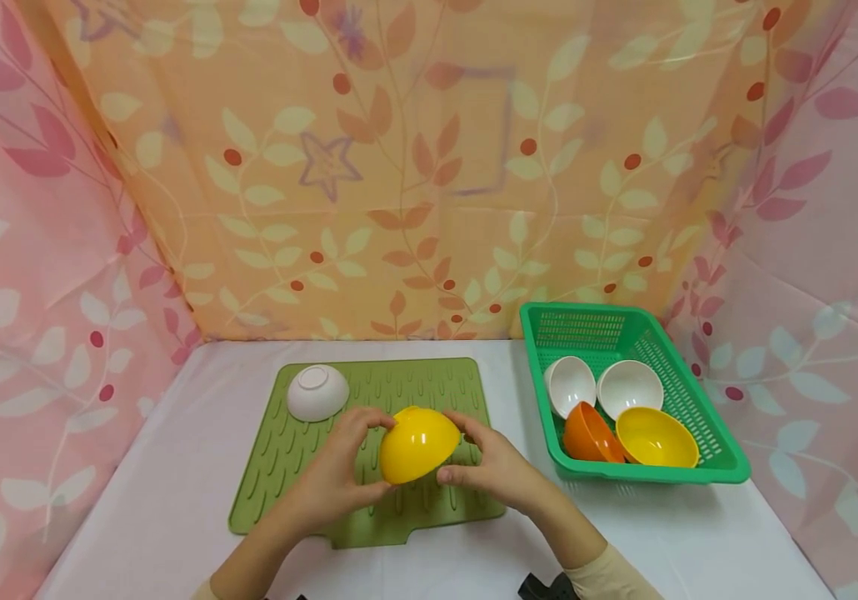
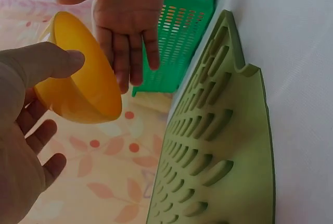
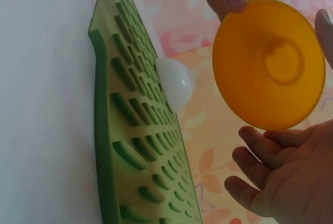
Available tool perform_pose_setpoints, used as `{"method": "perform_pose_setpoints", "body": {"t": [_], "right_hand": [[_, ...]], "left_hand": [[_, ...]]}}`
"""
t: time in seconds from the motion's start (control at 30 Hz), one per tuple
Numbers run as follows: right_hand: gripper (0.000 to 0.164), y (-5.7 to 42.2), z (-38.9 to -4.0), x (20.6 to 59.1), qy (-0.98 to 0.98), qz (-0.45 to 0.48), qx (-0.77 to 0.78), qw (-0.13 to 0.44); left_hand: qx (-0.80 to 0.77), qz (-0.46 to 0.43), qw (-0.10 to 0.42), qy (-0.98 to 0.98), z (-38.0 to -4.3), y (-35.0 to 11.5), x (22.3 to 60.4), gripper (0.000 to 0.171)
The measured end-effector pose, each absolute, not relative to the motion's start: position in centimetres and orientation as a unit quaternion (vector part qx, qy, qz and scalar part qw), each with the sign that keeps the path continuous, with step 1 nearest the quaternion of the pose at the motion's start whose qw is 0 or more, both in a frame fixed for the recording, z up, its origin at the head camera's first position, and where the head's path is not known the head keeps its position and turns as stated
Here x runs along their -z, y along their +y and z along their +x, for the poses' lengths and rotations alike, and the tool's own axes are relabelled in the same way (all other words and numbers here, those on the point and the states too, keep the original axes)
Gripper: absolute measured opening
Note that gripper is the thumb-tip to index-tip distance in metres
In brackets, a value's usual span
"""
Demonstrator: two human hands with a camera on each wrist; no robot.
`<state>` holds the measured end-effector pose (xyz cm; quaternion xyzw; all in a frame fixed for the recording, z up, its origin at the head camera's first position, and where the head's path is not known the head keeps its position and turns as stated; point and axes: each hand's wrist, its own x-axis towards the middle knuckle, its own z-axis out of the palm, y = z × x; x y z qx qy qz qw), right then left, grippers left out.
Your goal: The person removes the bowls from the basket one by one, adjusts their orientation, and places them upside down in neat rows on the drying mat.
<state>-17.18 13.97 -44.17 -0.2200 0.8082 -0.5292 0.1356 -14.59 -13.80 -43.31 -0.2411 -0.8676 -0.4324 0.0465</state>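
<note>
Round glossy yellow plastic bowl (image 1: pixel 420 446) is pinched by left hand (image 1: pixel 335 468) above flat ridged green rubbery mat (image 1: pixel 429 385); right hand (image 1: pixel 502 468): grip is released, fingers extended beside bowl, contact unclear.

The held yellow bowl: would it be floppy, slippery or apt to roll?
The yellow bowl is probably stiff: its rim looks smoothly round in the grip of the left hand. Its glossy outside may be slippery. Its curved wall could let it roll if laid sideways.
</note>
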Motion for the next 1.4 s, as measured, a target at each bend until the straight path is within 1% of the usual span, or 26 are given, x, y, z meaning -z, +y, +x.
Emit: {"method": "perform_pose_setpoints", "body": {"t": [0.13, 0.47, 0.57, 0.7, 0.83, 1.07, 1.17, 1.3, 1.4], "right_hand": [[0.093, 13.8, -17.2, 44.3, 0.798, -0.216, 0.544, 0.148], [0.089, 13.5, -16.9, 44.3, 0.801, -0.184, 0.557, 0.117], [0.088, 13.5, -16.8, 44.3, 0.794, -0.179, 0.571, 0.106], [0.088, 13.5, -16.7, 44.2, 0.782, -0.181, 0.59, 0.09], [0.087, 13.5, -16.4, 44.1, 0.769, -0.196, 0.604, 0.075], [0.087, 13.6, -16.4, 44.3, 0.741, -0.246, 0.622, 0.054], [0.088, 13.7, -16.4, 44.6, 0.737, -0.257, 0.623, 0.047], [0.091, 13.5, -16.2, 44.8, 0.734, -0.264, 0.624, 0.048], [0.094, 13.1, -16.3, 44.8, 0.736, -0.278, 0.615, 0.046]], "left_hand": [[0.399, -0.273, 0.074, -0.873, -14.6, -13.8, 43.3, 0.08], [0.395, -0.302, 0.103, -0.861, -14.6, -13.7, 43.2, 0.081], [0.415, -0.294, 0.102, -0.855, -14.6, -13.6, 43.1, 0.086], [0.455, -0.256, 0.074, -0.85, -14.4, -13.6, 43.0, 0.1], [0.485, -0.221, 0.028, -0.846, -14.5, -13.7, 43.0, 0.106], [0.514, -0.185, -0.041, -0.837, -14.9, -13.6, 43.4, 0.105], [0.528, -0.183, -0.063, -0.827, -15.0, -13.4, 43.4, 0.102], [0.542, -0.184, -0.077, -0.816, -15.1, -13.5, 43.4, 0.097], [0.541, -0.18, -0.073, -0.818, -15.0, -13.8, 43.4, 0.095]]}}
